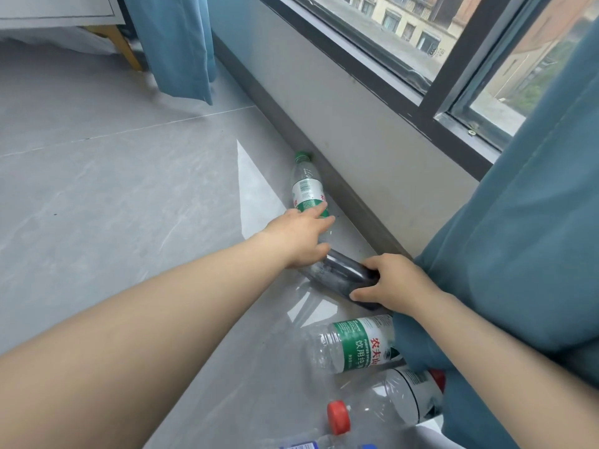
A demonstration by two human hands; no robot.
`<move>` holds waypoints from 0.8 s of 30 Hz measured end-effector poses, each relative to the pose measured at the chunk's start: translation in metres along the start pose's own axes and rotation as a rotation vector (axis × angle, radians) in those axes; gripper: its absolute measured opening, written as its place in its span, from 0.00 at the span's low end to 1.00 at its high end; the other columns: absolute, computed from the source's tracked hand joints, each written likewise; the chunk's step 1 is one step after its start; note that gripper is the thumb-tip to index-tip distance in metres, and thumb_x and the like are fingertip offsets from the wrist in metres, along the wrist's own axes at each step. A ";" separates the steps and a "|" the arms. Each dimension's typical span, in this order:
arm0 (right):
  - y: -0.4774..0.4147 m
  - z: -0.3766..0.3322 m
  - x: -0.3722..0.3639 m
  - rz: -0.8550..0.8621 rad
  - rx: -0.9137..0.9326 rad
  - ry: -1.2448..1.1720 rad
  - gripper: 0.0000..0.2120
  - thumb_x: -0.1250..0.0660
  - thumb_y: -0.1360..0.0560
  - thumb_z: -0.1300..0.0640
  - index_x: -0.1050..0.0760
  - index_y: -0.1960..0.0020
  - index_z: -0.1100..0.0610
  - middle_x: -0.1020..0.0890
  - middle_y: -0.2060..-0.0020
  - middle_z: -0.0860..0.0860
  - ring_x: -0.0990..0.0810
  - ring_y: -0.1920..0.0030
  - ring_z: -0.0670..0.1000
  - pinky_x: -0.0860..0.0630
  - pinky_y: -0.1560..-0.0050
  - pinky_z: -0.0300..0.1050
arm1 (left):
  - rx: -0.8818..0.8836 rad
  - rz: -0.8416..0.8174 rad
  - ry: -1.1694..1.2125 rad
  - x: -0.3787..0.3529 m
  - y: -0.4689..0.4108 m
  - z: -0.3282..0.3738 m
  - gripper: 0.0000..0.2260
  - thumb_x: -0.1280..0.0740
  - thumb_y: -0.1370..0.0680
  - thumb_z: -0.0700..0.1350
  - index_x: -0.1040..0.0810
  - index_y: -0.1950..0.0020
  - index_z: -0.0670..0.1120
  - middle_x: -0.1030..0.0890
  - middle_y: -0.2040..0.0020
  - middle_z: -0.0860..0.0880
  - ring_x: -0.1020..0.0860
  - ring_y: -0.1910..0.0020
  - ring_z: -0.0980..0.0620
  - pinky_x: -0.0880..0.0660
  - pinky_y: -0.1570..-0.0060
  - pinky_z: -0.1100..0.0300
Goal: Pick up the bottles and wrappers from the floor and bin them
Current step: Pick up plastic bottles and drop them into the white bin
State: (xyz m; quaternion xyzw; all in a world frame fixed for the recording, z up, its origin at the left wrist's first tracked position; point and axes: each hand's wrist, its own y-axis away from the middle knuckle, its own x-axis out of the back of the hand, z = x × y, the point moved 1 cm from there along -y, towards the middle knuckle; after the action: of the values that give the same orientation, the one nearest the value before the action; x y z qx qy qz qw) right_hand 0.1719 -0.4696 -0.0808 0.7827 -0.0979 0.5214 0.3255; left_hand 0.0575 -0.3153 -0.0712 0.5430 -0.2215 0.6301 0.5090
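A grey tiled floor [97,189] with a pale grout line across it runs up to a dark skirting board [282,118] under a grey wall [340,124]. Above sits a dark-framed window [431,85], with buildings [405,17] outside. One blue curtain [525,254] hangs at the right, its hem bunched on the floor. Another curtain [175,43] hangs further back, near a wooden furniture leg [121,43].

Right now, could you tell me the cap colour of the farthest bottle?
The cap is green; head view.
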 end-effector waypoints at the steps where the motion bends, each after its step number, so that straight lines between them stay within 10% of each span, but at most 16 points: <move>1: 0.000 0.000 0.000 -0.001 0.003 0.000 0.14 0.27 0.33 0.44 0.21 0.53 0.52 0.23 0.62 0.46 0.23 0.57 0.50 0.23 0.55 0.49 | 0.008 -0.024 -0.004 -0.001 -0.003 -0.001 0.25 0.44 0.20 0.54 0.44 0.23 0.56 0.52 0.21 0.55 0.39 0.28 0.40 0.38 0.30 0.51; 9: 0.006 -0.004 0.001 -0.013 0.015 0.049 0.16 0.27 0.33 0.44 0.22 0.51 0.52 0.23 0.59 0.47 0.24 0.56 0.50 0.23 0.55 0.49 | 0.119 0.039 0.055 0.003 0.000 -0.018 0.19 0.45 0.20 0.56 0.31 0.32 0.49 0.35 0.31 0.47 0.29 0.38 0.38 0.31 0.38 0.50; 16: 0.012 -0.013 0.002 -0.018 0.014 0.090 0.16 0.26 0.34 0.46 0.22 0.50 0.51 0.22 0.58 0.47 0.23 0.55 0.50 0.23 0.55 0.47 | 0.143 -0.014 -0.046 0.017 0.016 -0.024 0.19 0.46 0.19 0.53 0.31 0.32 0.46 0.44 0.23 0.46 0.31 0.34 0.39 0.32 0.36 0.52; 20: 0.014 -0.015 0.001 -0.018 0.016 0.113 0.21 0.25 0.35 0.45 0.22 0.44 0.51 0.19 0.52 0.48 0.22 0.50 0.50 0.22 0.51 0.48 | 0.127 0.005 -0.025 0.016 0.020 -0.026 0.13 0.45 0.20 0.48 0.31 0.41 0.43 0.28 0.36 0.42 0.27 0.41 0.41 0.32 0.49 0.55; 24: 0.015 -0.015 -0.001 -0.016 0.012 0.131 0.24 0.25 0.35 0.45 0.23 0.41 0.52 0.18 0.48 0.50 0.21 0.47 0.52 0.23 0.46 0.51 | 0.119 -0.056 -0.011 0.007 0.022 -0.025 0.21 0.44 0.21 0.56 0.38 0.29 0.53 0.39 0.30 0.45 0.28 0.39 0.37 0.30 0.40 0.51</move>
State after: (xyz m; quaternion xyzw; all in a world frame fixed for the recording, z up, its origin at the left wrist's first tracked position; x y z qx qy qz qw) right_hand 0.1524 -0.4721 -0.0720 0.7496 -0.0667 0.5695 0.3307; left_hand 0.0273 -0.3008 -0.0667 0.5818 -0.1711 0.6248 0.4918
